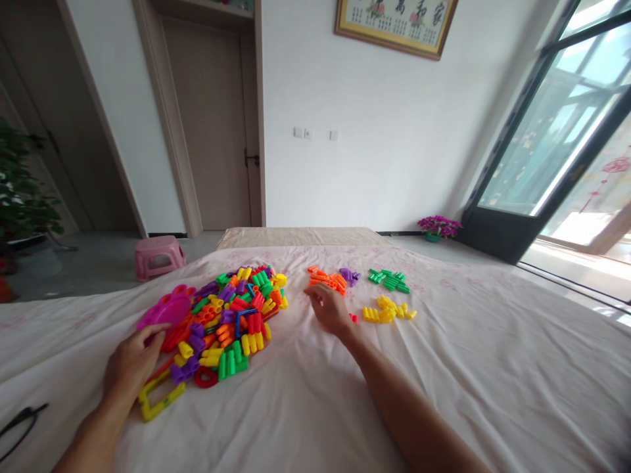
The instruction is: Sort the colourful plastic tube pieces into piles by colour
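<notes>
A large mixed pile of plastic building pieces (227, 318) in red, orange, yellow, green, purple and blue lies left of centre on the bedsheet. At its left edge is a bright pink plastic tray (170, 307) with rounded knobs. My left hand (133, 361) pinches the tray's near edge between thumb and finger. My right hand (328, 309) hovers just in front of a group of orange pieces (330, 281), its fingers loosely curved and slightly apart, with nothing visible in them. Beside that group lie purple pieces (351, 276), green pieces (392, 280) and yellow pieces (387, 310). A red piece (353, 318) shows by my right wrist.
A yellow frame-shaped piece (160, 397) and a red ring (206, 377) lie at the pile's near side. A black cable (24, 417) is at the far left. The pale sheet (468, 368) has wrinkles. Beyond it stand a pink stool (160, 257) and a potted flower (438, 226).
</notes>
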{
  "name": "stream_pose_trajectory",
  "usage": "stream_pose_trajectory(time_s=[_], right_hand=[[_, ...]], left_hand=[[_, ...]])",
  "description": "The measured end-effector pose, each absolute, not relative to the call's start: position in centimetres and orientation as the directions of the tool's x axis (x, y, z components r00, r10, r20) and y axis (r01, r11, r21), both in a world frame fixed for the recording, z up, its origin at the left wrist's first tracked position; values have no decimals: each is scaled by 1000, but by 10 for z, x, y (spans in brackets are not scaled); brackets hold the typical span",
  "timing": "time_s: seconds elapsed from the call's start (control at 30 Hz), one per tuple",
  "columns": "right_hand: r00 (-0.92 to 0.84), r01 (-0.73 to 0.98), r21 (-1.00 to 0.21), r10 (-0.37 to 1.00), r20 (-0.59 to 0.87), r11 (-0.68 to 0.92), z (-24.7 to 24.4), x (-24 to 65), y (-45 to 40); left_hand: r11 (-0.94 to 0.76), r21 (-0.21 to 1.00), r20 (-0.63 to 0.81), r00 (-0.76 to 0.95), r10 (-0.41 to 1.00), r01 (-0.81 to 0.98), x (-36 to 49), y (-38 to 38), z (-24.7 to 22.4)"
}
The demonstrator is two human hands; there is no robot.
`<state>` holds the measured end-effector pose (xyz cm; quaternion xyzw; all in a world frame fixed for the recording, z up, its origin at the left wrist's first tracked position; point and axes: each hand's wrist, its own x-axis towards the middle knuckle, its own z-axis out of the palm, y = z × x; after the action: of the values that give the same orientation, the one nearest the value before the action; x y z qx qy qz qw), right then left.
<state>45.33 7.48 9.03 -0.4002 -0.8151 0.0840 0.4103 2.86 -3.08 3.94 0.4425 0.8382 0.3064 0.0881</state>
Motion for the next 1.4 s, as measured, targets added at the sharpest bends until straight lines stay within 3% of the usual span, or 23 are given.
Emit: stream_pose_trajectory(time_s=[0.17, 0.27, 0.33, 0.63, 0.9, 1.1, 1.27, 1.4], right_hand=[[-710, 425, -252, 493, 503, 869, 92, 397, 28], [-786, 394, -170, 427, 448, 903, 85, 379, 20], [-784, 401, -182, 439, 438, 898, 80, 374, 21], [-623, 390, -477, 607, 493, 788, 67, 386, 29], [-76, 533, -670, 818, 570, 517, 76, 438, 87], [165, 684, -658, 812, 560, 315, 80, 492, 126], [87, 770, -573, 845, 528, 279, 70, 510, 139], [111, 779, -580, 858, 502, 238, 64, 513, 138]], left_hand=[[420, 595, 123, -594, 795, 686, 28, -31, 39], [423, 593, 115, -591, 798, 686, 27, -31, 38], [423, 591, 109, -587, 802, 687, 26, -31, 37], [409, 595, 131, -586, 800, 692, 29, -31, 40], [410, 576, 134, -576, 806, 707, 31, -33, 44], [422, 580, 118, -585, 803, 696, 31, -32, 45], [434, 583, 115, -598, 793, 687, 32, -32, 46], [434, 581, 104, -591, 800, 688, 33, -33, 46]])
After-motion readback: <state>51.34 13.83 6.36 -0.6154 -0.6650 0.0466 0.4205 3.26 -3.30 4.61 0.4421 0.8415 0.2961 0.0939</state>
